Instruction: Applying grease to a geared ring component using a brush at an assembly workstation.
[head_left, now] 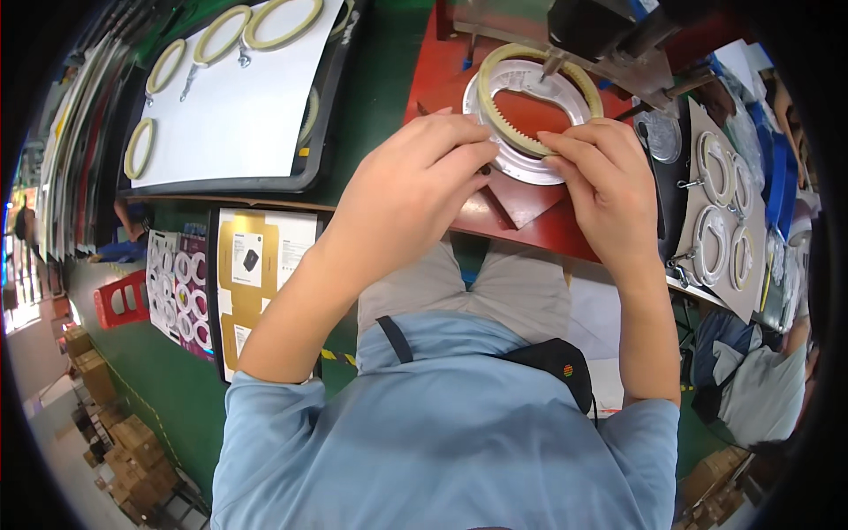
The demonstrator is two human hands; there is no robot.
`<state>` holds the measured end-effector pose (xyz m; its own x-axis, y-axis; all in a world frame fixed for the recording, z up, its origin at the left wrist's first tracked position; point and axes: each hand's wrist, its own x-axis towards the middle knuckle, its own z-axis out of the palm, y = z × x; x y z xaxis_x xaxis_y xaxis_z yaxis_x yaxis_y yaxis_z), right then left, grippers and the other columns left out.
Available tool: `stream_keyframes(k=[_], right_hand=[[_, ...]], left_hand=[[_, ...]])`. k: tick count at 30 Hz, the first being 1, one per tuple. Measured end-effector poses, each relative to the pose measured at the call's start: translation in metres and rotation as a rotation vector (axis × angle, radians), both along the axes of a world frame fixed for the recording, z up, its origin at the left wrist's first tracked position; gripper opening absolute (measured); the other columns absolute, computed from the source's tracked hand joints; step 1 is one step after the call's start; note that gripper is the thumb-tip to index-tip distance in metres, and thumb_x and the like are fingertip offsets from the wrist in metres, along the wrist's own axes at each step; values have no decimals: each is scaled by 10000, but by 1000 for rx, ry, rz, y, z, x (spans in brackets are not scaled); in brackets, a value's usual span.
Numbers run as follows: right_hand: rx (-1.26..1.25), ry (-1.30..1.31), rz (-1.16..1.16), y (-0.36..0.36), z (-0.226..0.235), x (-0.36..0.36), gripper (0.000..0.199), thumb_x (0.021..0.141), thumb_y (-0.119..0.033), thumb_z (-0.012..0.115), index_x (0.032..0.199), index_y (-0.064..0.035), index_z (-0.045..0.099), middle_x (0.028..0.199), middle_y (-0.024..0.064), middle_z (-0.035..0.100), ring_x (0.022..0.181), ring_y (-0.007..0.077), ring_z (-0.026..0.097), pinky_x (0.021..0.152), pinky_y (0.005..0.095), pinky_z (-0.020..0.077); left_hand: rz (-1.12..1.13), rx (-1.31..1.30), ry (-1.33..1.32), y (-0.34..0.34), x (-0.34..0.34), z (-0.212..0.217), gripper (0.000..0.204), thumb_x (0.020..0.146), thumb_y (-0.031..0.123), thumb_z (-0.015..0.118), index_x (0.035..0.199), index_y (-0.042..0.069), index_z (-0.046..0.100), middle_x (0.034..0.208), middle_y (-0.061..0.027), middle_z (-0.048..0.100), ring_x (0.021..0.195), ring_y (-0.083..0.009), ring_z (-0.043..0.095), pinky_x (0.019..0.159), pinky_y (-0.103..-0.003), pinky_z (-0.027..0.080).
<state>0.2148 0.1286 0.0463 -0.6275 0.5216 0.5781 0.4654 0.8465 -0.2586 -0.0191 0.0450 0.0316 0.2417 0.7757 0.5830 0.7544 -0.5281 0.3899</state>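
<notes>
A cream ring with inner teeth (585,84) stands tilted over a white ring (530,171), which lies on a red plate (435,84). My right hand (609,172) pinches the near edge of the toothed ring between thumb and fingers. To the left of both rings, my left hand (420,181) has its fingers curled together beside the white ring's rim. A small dark tip shows between those fingers; what it belongs to is hidden.
Above the rings hangs a machine head (594,31) with metal rods. At left, a black tray (311,172) holds white paper (234,115) and several cream rings. On the right, a cardboard sheet (698,221) carries several white rings. A red stool (122,299) stands on the floor.
</notes>
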Motion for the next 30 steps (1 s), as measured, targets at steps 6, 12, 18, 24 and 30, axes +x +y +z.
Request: stream_keyframes(k=[6, 12, 18, 24, 30], right_hand=[[35, -14, -29, -12, 1, -7, 251, 776, -33, 805, 1025, -56, 777, 942, 49, 685, 921, 267, 649, 795, 392, 518], [58, 29, -57, -25, -3, -16, 248, 772, -39, 809, 1017, -55, 776, 906, 38, 675, 874, 255, 637, 754, 384, 503], [57, 66, -69, -30, -7, -23, 234, 780, -27, 808, 1012, -38, 782, 888, 62, 671, 860, 259, 637, 739, 374, 513], [44, 49, -85, -29, -7, -25, 205, 782, -28, 801, 986, -31, 782, 876, 61, 662, 851, 257, 630, 740, 378, 519], [51, 46, -96, -30, -5, -27, 160, 777, -66, 793, 934, -39, 774, 857, 41, 643, 851, 249, 625, 749, 383, 510]], left_hand=[[-14, -7, -6, -4, 0, -9, 290, 857, 39, 774, 1144, 31, 735, 1240, -136, 681, 1136, -342, 661, 980, -443, 541], [88, -51, -95, -15, 7, -15, 355, 860, 6, 754, 1214, 38, 734, 1322, -153, 658, 1246, -344, 615, 1055, -429, 502], [134, -9, -247, -11, 11, -16, 320, 856, -10, 736, 1173, 6, 701, 1215, -166, 701, 1162, -372, 651, 995, -430, 525], [190, 17, -344, 3, 15, -13, 197, 873, 5, 737, 1066, 8, 700, 1036, -130, 724, 944, -319, 680, 839, -391, 543], [330, 98, -285, 34, 21, -16, 173, 906, 97, 767, 1050, 4, 744, 973, -91, 753, 813, -188, 702, 742, -297, 551]])
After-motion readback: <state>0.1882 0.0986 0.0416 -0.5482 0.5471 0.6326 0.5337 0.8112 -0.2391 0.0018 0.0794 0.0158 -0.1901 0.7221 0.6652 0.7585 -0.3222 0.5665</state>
